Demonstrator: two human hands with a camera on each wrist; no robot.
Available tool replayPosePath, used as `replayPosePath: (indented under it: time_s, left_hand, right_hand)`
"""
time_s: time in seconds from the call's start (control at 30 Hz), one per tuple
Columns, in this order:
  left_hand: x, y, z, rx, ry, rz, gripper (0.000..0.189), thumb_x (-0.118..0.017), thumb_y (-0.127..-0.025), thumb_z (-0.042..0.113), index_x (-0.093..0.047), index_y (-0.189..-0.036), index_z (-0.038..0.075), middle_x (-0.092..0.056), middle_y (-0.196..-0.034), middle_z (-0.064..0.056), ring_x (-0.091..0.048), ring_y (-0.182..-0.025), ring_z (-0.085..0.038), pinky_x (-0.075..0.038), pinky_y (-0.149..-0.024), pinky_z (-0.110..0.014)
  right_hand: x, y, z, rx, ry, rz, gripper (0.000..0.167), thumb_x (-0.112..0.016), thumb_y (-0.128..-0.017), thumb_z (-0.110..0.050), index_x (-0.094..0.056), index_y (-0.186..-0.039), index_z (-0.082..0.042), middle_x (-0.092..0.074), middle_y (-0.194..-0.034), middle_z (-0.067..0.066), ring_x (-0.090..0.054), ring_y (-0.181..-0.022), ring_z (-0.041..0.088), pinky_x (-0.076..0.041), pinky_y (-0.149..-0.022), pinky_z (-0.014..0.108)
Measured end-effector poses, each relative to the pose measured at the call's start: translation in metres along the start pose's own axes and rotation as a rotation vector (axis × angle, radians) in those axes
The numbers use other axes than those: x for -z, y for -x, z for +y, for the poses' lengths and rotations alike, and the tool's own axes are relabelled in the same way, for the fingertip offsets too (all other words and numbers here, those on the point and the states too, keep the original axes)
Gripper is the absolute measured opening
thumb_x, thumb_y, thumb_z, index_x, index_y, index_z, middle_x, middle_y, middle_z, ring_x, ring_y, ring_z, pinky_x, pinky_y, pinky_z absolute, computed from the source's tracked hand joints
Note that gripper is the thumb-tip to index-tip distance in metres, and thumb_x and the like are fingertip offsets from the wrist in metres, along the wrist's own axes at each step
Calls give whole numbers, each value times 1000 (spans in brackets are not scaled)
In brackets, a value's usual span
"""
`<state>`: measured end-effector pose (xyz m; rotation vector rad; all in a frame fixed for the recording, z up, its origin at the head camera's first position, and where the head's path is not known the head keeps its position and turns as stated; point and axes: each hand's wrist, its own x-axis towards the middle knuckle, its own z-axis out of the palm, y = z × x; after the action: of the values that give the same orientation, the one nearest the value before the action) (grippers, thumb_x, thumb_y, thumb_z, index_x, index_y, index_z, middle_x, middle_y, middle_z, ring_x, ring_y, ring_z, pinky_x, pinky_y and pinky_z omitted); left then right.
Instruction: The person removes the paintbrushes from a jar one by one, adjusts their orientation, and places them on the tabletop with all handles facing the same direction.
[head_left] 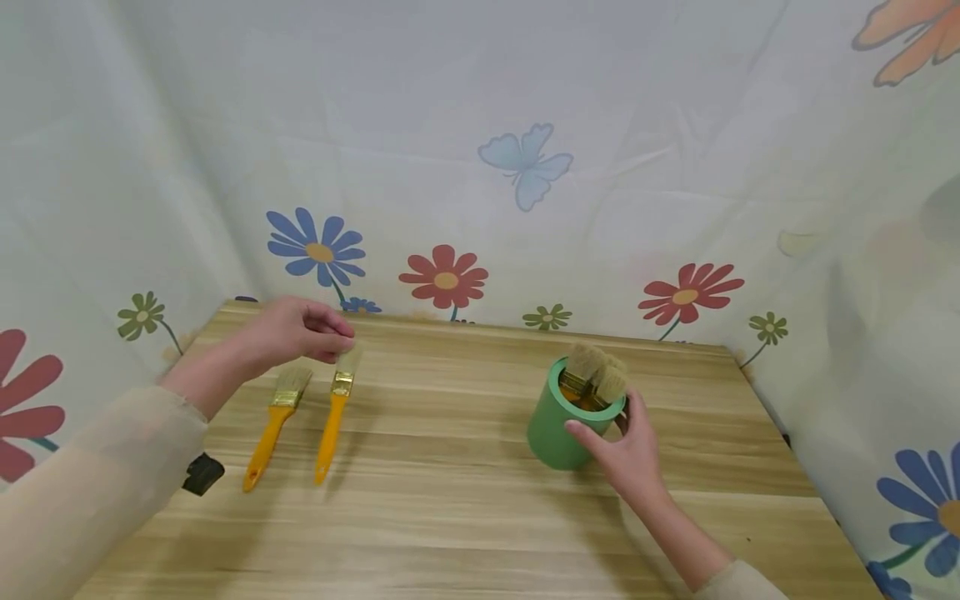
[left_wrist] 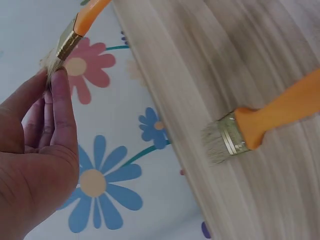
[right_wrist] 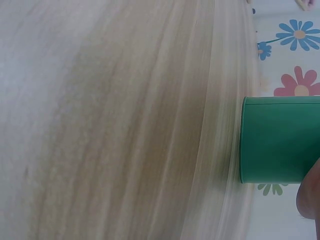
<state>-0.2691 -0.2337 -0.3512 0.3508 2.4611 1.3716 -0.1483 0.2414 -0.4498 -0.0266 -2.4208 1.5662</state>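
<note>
The left hand (head_left: 303, 333) pinches a brush (head_left: 331, 435) by its bristle tips, handle hanging toward the near side; the right hand (head_left: 632, 454) grips the cup (head_left: 558, 437) at its near right side. A firm pinch would likely stop the handle swinging, and a steady cup should help. The stored brushes (head_left: 588, 367) stand bristles up in the cup, handles mostly hidden. Left of the pinched brush lies a loose brush (head_left: 265, 443); nearer and farther left, the sleeve (head_left: 112, 475) partly covers a dark object (head_left: 203, 474), too unclear to name.

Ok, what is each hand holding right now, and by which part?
Left hand: a paintbrush, pinched by its bristles. Right hand: the green cup, gripped around its upper side.
</note>
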Motion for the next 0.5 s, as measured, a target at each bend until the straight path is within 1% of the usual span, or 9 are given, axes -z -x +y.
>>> replayPosePath:
  time_s: [0.17,0.27,0.37,0.5]
  left_hand:
    - [-4,-3,-16,10,24,-36,32,-79,-99,15,-71,-122,-6,-76,-108,-13,-75,-94,-28,-65,-84,-33]
    - [-7,-5,-22,14,35,-53,30,-79,-99,13,-71,-120,-6,-76,-108,-15,-75,-94,-31,-65,-85,-36]
    - [-10,-8,-27,23,49,-65,29,-79,-99,11,-70,-119,-8,-76,-107,-16,-75,-92,-30,-65,-88,-40]
    - [-13,-12,-32,43,64,-56,29,-78,-99,10,-70,-119,-9,-77,-104,-13,-75,-89,-25,-65,-90,-43]
  right_hand:
    - [1,0,0,-2,3,0,90,-92,-88,-30,-39,-158,-10,-48,-156,12,-44,-149,31,-34,-126,54]
    - [2,0,0,-3,5,0,90,-92,-88,-31,-38,-158,-10,-48,-157,12,-44,-149,31,-34,-126,54]
    - [2,1,0,-4,6,-2,90,-91,-88,-31,-38,-159,-11,-48,-157,11,-44,-149,30,-34,-126,54]
    - [2,1,-1,-5,3,-5,90,-91,-89,-31,-38,-159,-11,-48,-157,11,-43,-149,30,-34,-126,54]
